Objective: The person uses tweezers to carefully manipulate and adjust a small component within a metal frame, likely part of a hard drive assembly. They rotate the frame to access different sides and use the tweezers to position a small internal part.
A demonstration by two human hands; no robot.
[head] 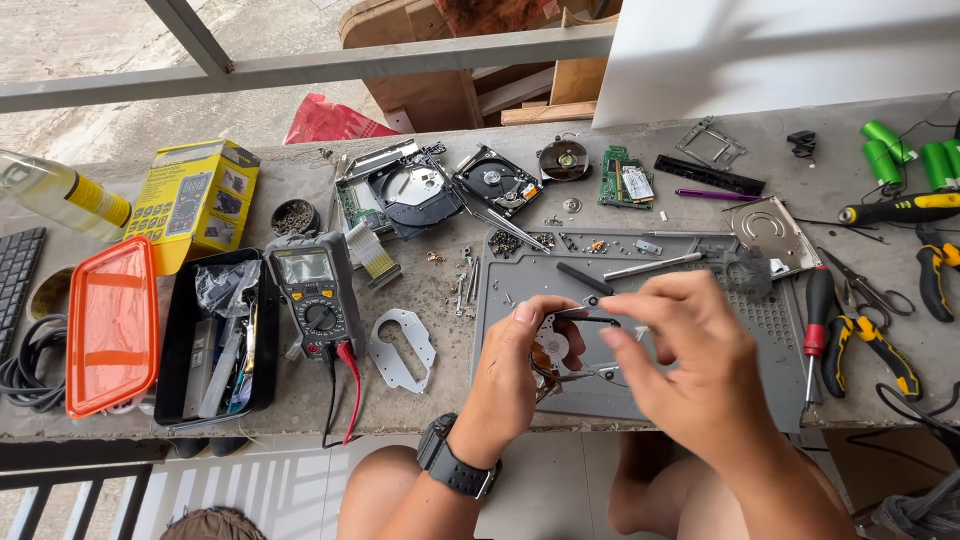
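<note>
- Hands meet over the near edge of the grey work mat [700,390]. Left hand [515,375] grips a small metal mechanism plate [553,350], fingers closed on its left edge, holding it just above the mat.
- Right hand [680,350] pinches a thin dark tool [585,317] between thumb and forefinger; grip narrow.
- Tool long axis runs roughly left-right; its tip points left, over the plate's top edge. Plate lies roughly flat, face up, partly hidden by both hands.
- Step in hand, as judged: fine work on the plate, probably prying or loosening a small part. Next move calls for steady tip placement and a firm left-hand hold.
- Beyond the hands: loose screws [505,242] along the mat's far rim.
- Left of the mat: multimeter [315,295], black tray [215,335].
- Far side: opened hard drive [497,182], circuit board [625,180].
</note>
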